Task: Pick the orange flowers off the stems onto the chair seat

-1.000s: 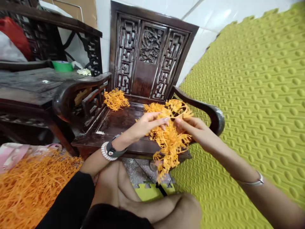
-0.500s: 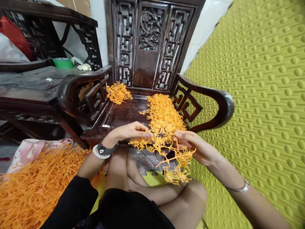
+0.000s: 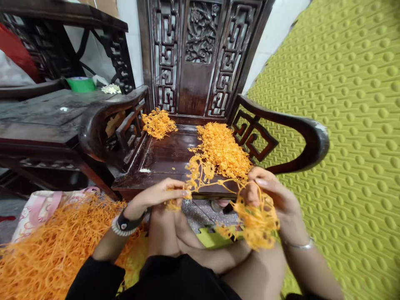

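My left hand (image 3: 164, 192) is closed in a pinch on one end of a tangled orange plastic strand with flower-like pieces (image 3: 200, 171). My right hand (image 3: 279, 198) grips the other side, where a blurred clump of the same orange pieces (image 3: 258, 223) hangs below the fingers. Thin orange stems stretch between the two hands, above my knees and before the seat's front edge. Behind them, a large heap of small orange pieces (image 3: 223, 150) lies on the right of the dark wooden chair seat (image 3: 168, 154). A smaller orange pile (image 3: 158, 123) sits at the seat's back left.
On the floor at left, a mass of loose orange strands (image 3: 62, 241) spills against a white and pink bag (image 3: 34, 208). Curved armrests (image 3: 312, 139) flank the seat. A green tape roll (image 3: 81, 84) rests on the dark side table (image 3: 37, 112). Yellow-green textured matting (image 3: 359, 166) covers the right side.
My hands have moved apart, the left a little down and left, the right to the right. The orange strand between them is now stretched out, its clump swinging right. The view has shifted slightly.
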{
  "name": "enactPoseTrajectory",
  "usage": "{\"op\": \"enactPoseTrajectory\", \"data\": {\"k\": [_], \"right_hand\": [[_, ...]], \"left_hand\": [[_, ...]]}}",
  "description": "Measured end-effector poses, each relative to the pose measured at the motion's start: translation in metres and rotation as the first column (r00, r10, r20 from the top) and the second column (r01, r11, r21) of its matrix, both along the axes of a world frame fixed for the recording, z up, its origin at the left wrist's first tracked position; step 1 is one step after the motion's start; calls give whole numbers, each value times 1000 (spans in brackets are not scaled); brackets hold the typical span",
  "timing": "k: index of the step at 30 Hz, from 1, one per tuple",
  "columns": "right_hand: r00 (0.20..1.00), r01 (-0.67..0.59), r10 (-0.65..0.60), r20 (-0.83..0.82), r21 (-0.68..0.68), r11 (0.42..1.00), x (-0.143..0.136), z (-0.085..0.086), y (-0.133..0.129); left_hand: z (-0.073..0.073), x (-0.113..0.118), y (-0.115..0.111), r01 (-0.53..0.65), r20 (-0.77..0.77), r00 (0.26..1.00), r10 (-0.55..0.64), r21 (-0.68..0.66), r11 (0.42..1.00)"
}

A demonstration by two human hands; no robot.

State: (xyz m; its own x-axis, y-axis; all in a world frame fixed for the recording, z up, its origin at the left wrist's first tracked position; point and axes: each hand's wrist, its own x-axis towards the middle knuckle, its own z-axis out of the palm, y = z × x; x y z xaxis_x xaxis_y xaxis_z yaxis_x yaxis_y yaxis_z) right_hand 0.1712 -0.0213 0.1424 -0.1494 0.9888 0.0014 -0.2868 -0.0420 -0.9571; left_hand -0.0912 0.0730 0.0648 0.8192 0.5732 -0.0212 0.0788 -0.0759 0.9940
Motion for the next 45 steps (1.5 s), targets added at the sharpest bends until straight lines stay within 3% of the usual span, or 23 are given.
{"op": "enactPoseTrajectory", "data": {"k": [3,4,6,7,8,10,11,13,16,18,20,21,24,26,30,34,36,38,40,42,45], "right_hand": [[976,124,-123,-178,-7,992,-31,-13,12],[965,138,-136,-223,-4,990,-40,-18,18],[949,163,-152,-277,20,986,-53,-26,28],[947,169,-153,-284,30,985,-58,-30,32],[947,168,-152,-282,33,985,-61,-33,35],[956,141,-131,-264,21,990,-65,-39,39],[962,117,-113,-247,1,993,-66,-43,39],[976,87,-96,-196,-53,995,-68,-50,38],[988,135,-140,-65,-75,988,-69,-65,32],[982,189,-188,23,-35,981,-67,-78,26],[964,253,-253,81,20,967,-64,-89,20],[953,284,-287,97,45,958,-63,-93,17],[939,334,-338,61,66,940,-59,-100,9],[937,348,-349,11,59,936,-58,-99,5],[890,451,-445,-95,46,892,-61,-97,-3],[885,286,-313,-346,-128,950,-65,-97,-6],[848,214,-271,-456,-172,962,-59,-97,-5],[796,226,-281,-535,-168,960,-45,-95,-5],[744,327,-332,-580,-117,938,-25,-92,-6],[756,442,-387,-528,-24,897,-4,-89,-9],[855,476,-440,-274,83,875,13,-89,-15]], "left_hand": [[-23,5,-13,41,74,997,-36,-66,997],[-29,6,-17,3,105,994,3,-66,998],[-38,7,-27,-211,174,962,208,-4,978],[-40,7,-32,-370,214,912,350,59,927],[-40,8,-36,-526,263,835,483,125,841],[-35,10,-43,-712,362,696,620,245,658],[-31,12,-46,-742,395,668,630,298,600],[-22,16,-49,-711,426,703,569,418,565],[-15,24,-49,-541,415,839,351,569,619],[-18,32,-51,-483,435,856,280,478,734],[-26,40,-56,-495,464,807,365,195,847],[-31,45,-60,-498,463,773,434,18,867],[-45,56,-71,-393,418,709,568,-434,811],[-51,63,-77,-301,392,707,588,-586,753],[-56,69,-80,-234,446,634,632,-668,706],[-50,68,-79,-103,564,454,689,-735,670],[-46,65,-77,-44,568,423,706,-765,642],[-43,60,-74,-11,571,382,727,-783,622],[-42,52,-69,-31,591,293,751,-780,625],[-42,42,-65,-107,601,241,762,-764,636],[-43,31,-64,-306,607,322,726,-659,687]]}}
